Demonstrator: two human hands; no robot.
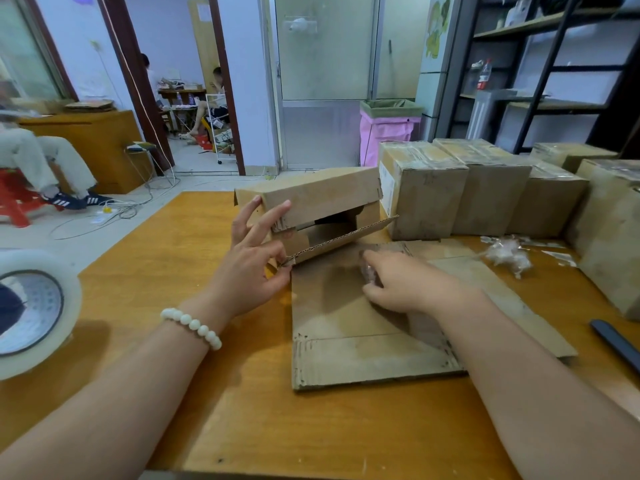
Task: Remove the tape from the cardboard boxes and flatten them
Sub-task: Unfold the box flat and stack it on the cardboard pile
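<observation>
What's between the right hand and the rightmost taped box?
Head view: flattened cardboard and a crumpled wad of clear tape separate right hand from rightmost box.

Left hand pinches the box flap, other fingers spread. Right hand, beside that flap, clutches crumpled tape.

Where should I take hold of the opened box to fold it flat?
Grip the opened box by its top panel's near edge, coming from the front-left: its mouth faces you, the left hand pinches the lower flap there, and sealed boxes crowd its right.
</observation>
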